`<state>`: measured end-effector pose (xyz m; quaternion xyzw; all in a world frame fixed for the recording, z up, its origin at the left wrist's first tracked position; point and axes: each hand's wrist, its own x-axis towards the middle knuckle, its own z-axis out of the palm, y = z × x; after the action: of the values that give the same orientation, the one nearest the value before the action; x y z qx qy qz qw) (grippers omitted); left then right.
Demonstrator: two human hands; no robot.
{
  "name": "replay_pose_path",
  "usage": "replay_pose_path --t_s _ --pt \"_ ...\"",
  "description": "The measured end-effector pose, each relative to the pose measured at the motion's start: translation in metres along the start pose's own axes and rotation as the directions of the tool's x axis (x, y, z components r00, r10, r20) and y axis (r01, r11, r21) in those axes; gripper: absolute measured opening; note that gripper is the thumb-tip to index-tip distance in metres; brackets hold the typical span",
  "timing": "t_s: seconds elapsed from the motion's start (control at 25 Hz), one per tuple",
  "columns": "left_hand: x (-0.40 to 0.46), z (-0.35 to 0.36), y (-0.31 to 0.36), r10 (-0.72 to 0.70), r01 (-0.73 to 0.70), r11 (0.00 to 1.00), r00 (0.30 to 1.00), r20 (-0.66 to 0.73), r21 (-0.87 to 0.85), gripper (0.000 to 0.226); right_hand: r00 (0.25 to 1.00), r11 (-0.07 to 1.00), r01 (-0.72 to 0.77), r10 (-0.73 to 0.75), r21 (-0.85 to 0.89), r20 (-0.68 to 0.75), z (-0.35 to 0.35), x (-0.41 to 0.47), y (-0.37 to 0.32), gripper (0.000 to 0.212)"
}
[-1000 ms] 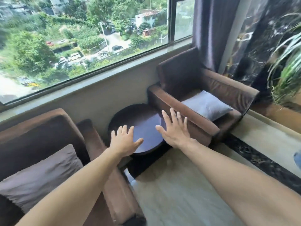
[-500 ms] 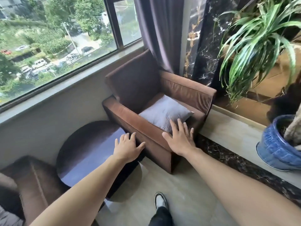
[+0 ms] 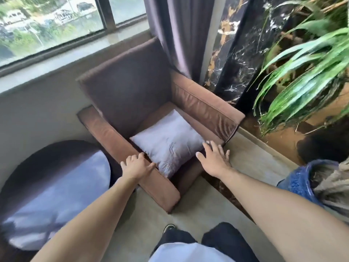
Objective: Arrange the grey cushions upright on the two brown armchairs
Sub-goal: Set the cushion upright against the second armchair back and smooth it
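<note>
I see the armchair (image 3: 132,87) backed against the wall under the window (image 3: 51,21), with the curtain (image 3: 175,31) hanging behind its right rear corner. The cushion (image 3: 168,142) lies flat on the seat, toward the front edge, between the two armrests. My left hand (image 3: 135,167) is over the front of the left armrest, just beside the cushion's front left corner. My right hand (image 3: 215,161) is spread at the seat's front right corner, next to the cushion's right edge. The round table (image 3: 47,176) stands left of the armchair. The plant (image 3: 306,72) and its pot (image 3: 300,180) stand to the right, on the floor ledge.
</note>
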<state>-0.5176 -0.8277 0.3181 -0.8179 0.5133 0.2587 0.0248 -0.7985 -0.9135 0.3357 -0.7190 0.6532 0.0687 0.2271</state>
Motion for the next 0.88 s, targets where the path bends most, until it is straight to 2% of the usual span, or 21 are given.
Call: replay_pose_path --t_s 0.12,0.24,0.4,0.52,0.6,0.72,0.8,0.88 --pt "0.040 0.013 0.026 -0.132 0.133 0.990 0.991 0.020 -0.049 0.074 0.995 0.998 0.043 -0.038 -0.052 0.091 -0.006 0.081 0.014 0.066" --pt "0.071 0.031 0.050 -0.245 0.248 0.955 0.969 0.038 -0.164 0.074 0.970 0.986 0.153 -0.136 -0.073 0.200 0.005 0.163 0.016 0.071" --pt "0.111 0.076 0.089 -0.440 0.446 0.832 0.893 0.095 -0.330 0.074 0.907 0.971 0.229 -0.190 -0.062 0.376 0.032 0.271 0.027 0.079" --pt "0.154 0.123 0.103 -0.544 0.571 0.690 0.814 0.201 -0.445 0.071 0.876 0.972 0.230 -0.188 -0.043 0.445 0.060 0.350 0.047 0.077" --pt "0.197 0.158 0.100 -0.611 0.622 0.551 0.755 0.238 -0.557 0.074 0.880 0.989 0.146 -0.140 0.020 0.453 0.089 0.409 0.049 0.077" --pt "0.293 0.212 0.069 -0.705 0.619 0.318 0.661 0.258 -0.718 0.091 0.926 0.983 -0.017 -0.053 0.182 0.375 0.152 0.509 0.028 0.083" --pt "0.354 0.241 0.039 -0.776 0.557 0.225 0.598 0.199 -0.799 0.101 0.958 0.941 -0.071 -0.028 0.332 0.284 0.196 0.567 -0.001 0.087" --pt "0.394 0.260 0.016 -0.857 0.471 0.164 0.503 0.111 -0.867 0.107 0.984 0.891 -0.084 0.003 0.445 0.179 0.230 0.606 -0.032 0.085"
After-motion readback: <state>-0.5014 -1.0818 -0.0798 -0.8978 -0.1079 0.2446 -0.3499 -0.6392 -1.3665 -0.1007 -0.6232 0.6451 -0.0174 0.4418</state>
